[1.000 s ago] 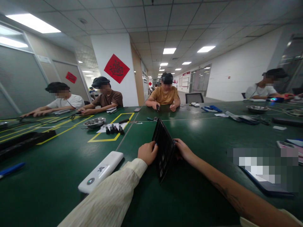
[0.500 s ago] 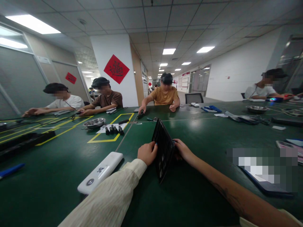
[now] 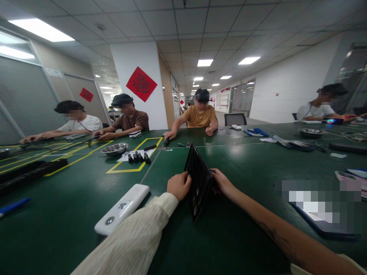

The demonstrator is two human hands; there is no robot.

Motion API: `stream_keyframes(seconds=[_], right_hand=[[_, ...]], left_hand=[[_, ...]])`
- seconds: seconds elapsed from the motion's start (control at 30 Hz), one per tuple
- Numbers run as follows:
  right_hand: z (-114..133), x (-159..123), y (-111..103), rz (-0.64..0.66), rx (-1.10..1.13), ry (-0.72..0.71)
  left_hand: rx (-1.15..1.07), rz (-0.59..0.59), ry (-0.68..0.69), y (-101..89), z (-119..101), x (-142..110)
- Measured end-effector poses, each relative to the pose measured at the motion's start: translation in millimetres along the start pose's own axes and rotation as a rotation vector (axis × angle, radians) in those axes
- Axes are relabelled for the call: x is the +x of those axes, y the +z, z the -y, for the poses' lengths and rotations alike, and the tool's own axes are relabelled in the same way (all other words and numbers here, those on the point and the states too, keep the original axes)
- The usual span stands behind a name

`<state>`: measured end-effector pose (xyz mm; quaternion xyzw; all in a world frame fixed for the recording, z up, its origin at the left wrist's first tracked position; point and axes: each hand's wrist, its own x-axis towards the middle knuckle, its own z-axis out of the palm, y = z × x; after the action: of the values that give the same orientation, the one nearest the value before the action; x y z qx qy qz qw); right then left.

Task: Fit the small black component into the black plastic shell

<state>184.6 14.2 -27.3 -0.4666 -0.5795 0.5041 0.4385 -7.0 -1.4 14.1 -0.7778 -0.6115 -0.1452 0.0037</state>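
Basically a two-handed hold right now: left hand [image 3: 179, 185] and right hand [image 3: 223, 181] each pinching one side of a black tablet-like panel [image 3: 198, 185], tilted up at the bench [image 3: 229, 240]. Next move probably wants both steady. Metal bowl [image 3: 115, 152] farther off, can't tell what's inside.

We see a glossy green surface [image 3: 243, 160] with yellow lines [image 3: 123, 171]; on it we find a white oblong device [image 3: 122, 210], one metal bowl [image 3: 114, 153] left and another metal bowl [image 3: 311, 135] far right.
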Motion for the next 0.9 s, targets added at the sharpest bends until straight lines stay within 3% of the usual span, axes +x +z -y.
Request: stream_keyframes(seconds=[0.9], right_hand=[[5.6,-3.4,1.5,-0.012,-0.013,0.023]], left_hand=[[-0.022,0.009,-0.001,0.5,0.8,0.0]])
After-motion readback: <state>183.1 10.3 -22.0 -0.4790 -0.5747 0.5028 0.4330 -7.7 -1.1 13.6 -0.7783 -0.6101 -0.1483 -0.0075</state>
